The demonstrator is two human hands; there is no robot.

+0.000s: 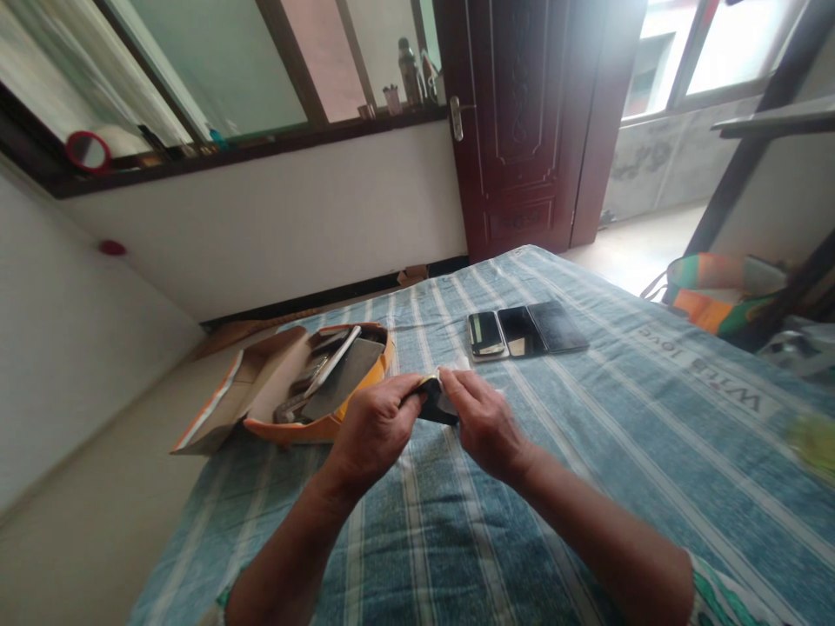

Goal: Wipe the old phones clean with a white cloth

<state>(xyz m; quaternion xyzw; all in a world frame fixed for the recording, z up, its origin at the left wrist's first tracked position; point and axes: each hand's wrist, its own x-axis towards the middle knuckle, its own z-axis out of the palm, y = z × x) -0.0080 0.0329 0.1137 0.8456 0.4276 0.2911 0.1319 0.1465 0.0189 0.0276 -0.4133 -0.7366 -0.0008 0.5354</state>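
Over the bed, my left hand (pixel 378 422) is closed on the edge of a dark, flat phone (pixel 436 410), tilted and largely covered by my fingers. My right hand (pixel 488 424) pinches a thin white tissue (pixel 447 396) against the phone's other side. Just beyond my right hand, a phone with a light frame (pixel 487 335), a black phone (pixel 522 332) and a larger dark device (pixel 558 327) lie side by side. Left of my hands stands an orange cardboard box (pixel 313 429), its lid folded back, holding several phones and other flat items.
A blue striped sheet (pixel 417 539) covers the bed. Past its far edge are a dark red door (pixel 522 130) and a window sill (pixel 261 152) with small items. A colourful bag (pixel 724 287) sits at the right. Something yellow-green (pixel 812 442) lies near the right edge.
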